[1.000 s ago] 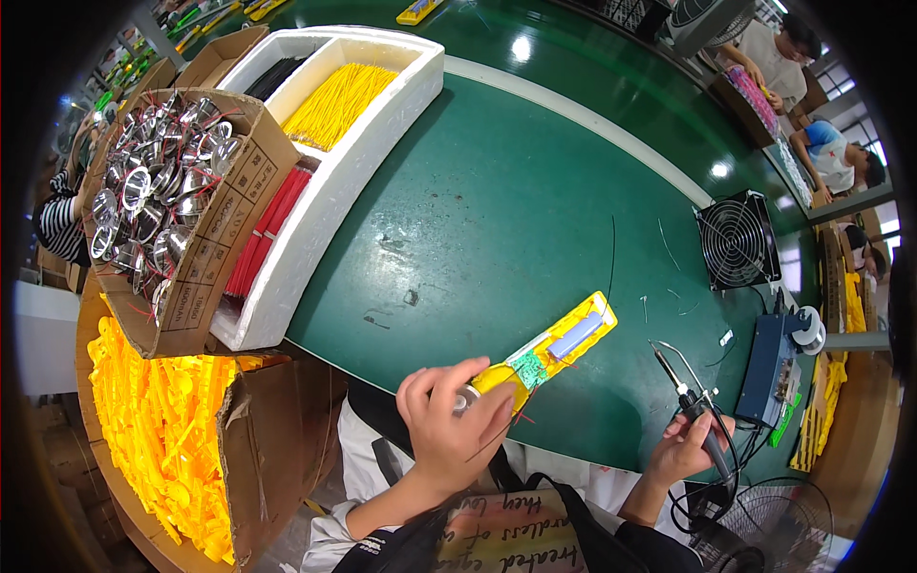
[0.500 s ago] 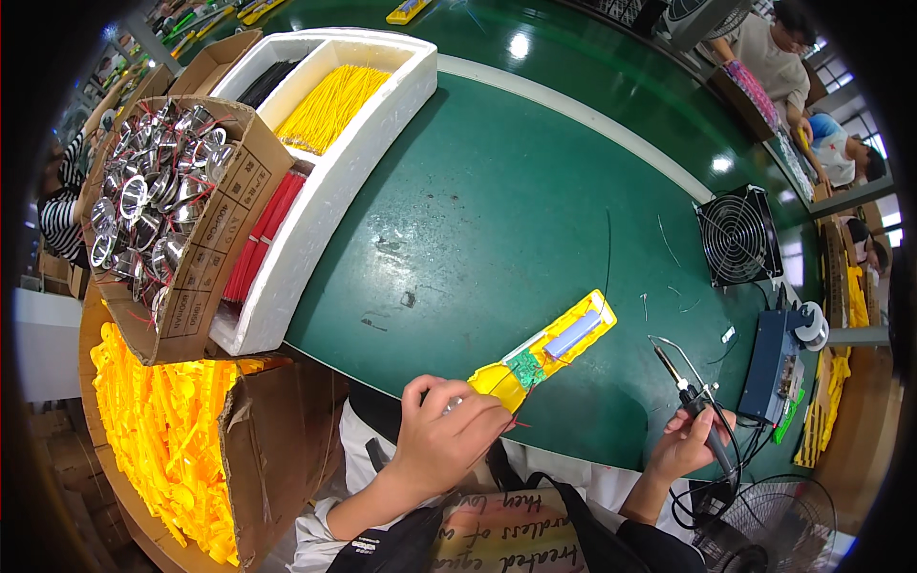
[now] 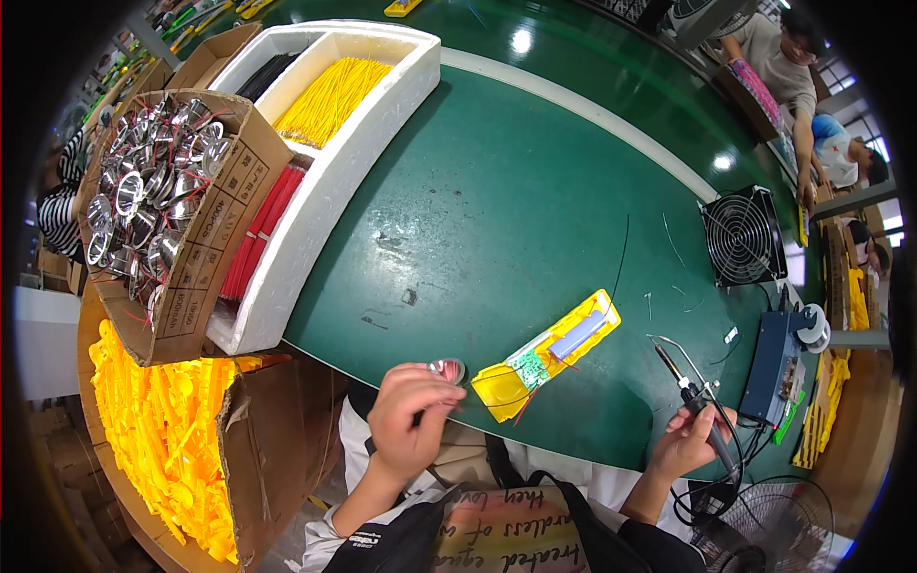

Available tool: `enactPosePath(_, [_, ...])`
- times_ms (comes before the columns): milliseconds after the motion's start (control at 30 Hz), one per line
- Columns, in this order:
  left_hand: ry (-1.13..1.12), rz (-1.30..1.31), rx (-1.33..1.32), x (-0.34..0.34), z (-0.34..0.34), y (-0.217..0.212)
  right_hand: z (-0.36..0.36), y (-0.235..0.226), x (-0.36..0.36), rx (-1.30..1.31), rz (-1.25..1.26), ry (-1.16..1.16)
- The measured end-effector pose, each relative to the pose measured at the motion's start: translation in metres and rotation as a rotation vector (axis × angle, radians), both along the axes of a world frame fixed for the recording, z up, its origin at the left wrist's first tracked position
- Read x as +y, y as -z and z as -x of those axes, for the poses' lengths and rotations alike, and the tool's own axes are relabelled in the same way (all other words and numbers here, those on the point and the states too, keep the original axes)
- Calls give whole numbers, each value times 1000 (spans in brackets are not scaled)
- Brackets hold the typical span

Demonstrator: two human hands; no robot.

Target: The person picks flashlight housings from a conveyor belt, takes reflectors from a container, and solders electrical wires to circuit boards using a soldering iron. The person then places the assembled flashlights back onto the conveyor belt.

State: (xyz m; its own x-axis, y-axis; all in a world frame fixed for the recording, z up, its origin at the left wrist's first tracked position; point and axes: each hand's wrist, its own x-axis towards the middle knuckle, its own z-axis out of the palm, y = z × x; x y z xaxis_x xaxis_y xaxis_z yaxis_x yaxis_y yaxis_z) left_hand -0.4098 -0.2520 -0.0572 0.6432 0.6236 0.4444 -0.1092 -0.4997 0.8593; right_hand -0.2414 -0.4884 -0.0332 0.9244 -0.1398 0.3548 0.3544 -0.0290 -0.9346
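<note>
I am taking the yellow housing (image 3: 546,356) as my landmark: it is lying open on the green table (image 3: 497,191), slanting up to the right, with a small green circuit board (image 3: 526,365) and a pale cylindrical cell (image 3: 578,335) sitting inside it. Thin red and yellow wires (image 3: 506,406) are trailing from its lower end.

Just left of the housing's lower end, my left hand (image 3: 409,420) is curling its fingers together around a small silver reflector cup (image 3: 446,369), which is peeking out above the knuckles, near the housing but not touching it as far as I can tell.

To the right of the housing and a little below it, my right hand (image 3: 683,444) is wrapping its fingers closed around the handle of a soldering iron (image 3: 690,392); the tip is pointing up and left toward the housing, well apart from it.

Farther right of the housing, a blue soldering station (image 3: 778,368) is standing, and a small black fan (image 3: 743,237) is sitting above that. Up and left of the housing, a white foam tray (image 3: 344,181) is holding yellow, red and black wire bundles in 3 compartments. Left of the tray, a cardboard box (image 3: 220,220) is holding many silver reflectors, and below it another carton (image 3: 253,449) is holding yellow plastic shells.
</note>
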Motion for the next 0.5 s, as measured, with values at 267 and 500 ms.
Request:
enactPosePath(267, [-161,587,-102,-2,-14,-19,4,-2,-1,-12,-21,-23])
enactPosePath(500, [-23,-31,206,-9,-25,-27,14,-12,-1,30,-31,-34])
